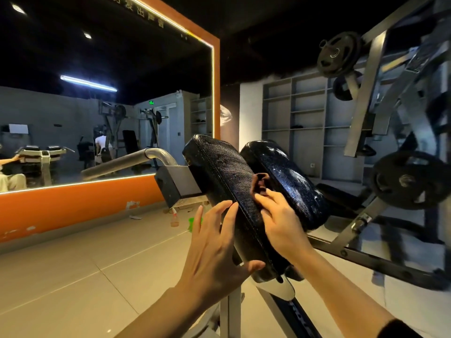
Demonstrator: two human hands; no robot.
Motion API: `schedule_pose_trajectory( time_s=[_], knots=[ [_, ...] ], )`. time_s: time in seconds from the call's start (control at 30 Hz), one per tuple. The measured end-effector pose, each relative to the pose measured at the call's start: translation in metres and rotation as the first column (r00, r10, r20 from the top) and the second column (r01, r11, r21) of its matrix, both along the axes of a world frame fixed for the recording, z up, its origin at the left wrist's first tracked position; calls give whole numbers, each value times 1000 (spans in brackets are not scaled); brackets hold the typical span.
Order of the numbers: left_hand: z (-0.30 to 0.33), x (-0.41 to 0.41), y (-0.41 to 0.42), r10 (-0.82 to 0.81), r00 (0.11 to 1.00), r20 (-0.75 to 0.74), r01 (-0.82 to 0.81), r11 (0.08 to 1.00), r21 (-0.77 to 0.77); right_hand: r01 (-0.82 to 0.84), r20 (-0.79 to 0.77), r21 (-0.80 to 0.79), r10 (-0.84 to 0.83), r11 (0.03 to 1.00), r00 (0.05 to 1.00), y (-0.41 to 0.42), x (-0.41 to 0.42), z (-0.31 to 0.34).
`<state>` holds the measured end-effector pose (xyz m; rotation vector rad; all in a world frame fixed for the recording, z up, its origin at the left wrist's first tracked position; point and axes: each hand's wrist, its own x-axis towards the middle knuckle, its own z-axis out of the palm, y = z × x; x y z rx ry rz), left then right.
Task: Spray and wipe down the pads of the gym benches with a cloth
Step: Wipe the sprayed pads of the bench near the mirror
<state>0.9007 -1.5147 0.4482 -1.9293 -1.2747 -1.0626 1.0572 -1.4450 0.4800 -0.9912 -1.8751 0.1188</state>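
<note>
Mirrored gym, tiled floor: right hand (pixel 280 223) presses cloth (pixel 260 184) between wet pads (pixel 280 176) (wiping unfinished); left hand (pixel 214 242) open, steadying.

Left hand (pixel 214 242) raised, fingers (pixel 225 211) straight and spread, thumb stretched rightward. Right hand (pixel 280 215) beside it, fingers curled in pinch. Both forearms reach up from bottom edge; dark sleeve at right wrist.

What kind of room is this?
Most likely a gym: black weight plates hang on a metal machine, two padded black bench pads sit in front, and a big wall mirror reflects more equipment.
</note>
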Motion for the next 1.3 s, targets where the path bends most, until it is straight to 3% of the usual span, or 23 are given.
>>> schedule_pose_trajectory(
  time_s=[0.07, 0.17, 0.37, 0.47, 0.63, 0.7, 0.83, 0.9, 1.03, 1.13, 1.3],
  knots=[
    [-2, 2, 0, -8, 1000, 3, 8, 1000, 14, -145, 30, 111, 142, 983, 989, -27, -4, -8],
    [-9, 8, -1, -11, 1000, 7, 11, 1000, 21, -237, 94, 121, 227, 964, 969, -30, 7, -17],
    [-24, 17, -6, 25, 999, 31, -25, 1000, 2, 63, -104, -176, -82, 982, 991, 17, 42, -33],
    [-30, 20, -7, 17, 998, 62, -17, 1000, -11, 89, -95, -128, -101, 988, 990, -6, 35, -42],
    [-39, 29, -2, -25, 994, 104, 25, 1000, 0, -67, -17, 53, 68, 996, 998, -55, 28, -55],
    [-42, 32, -3, -43, 991, 129, 45, 999, -7, -32, 18, 26, 32, 999, 999, -45, 39, -57],
    [-50, 35, -13, -55, 991, 122, 62, 997, -48, 150, -78, -165, -165, 975, 983, -26, 51, -62],
    [-54, 33, -17, -52, 992, 114, 60, 996, -65, 180, -77, -172, -195, 968, 978, -37, 44, -63],
    [-59, 31, -18, -70, 991, 115, 81, 992, -100, 72, -35, -49, -73, 996, 997, -79, 27, -64],
    [-59, 34, -20, -87, 986, 145, 106, 986, -132, 118, 90, -19, -116, 993, 989, -84, 33, -68],
    [-59, 26, -32, -75, 990, 121, 96, 980, -176, 240, 114, -138, -226, 961, 968, -76, 47, -62]
  ],
)
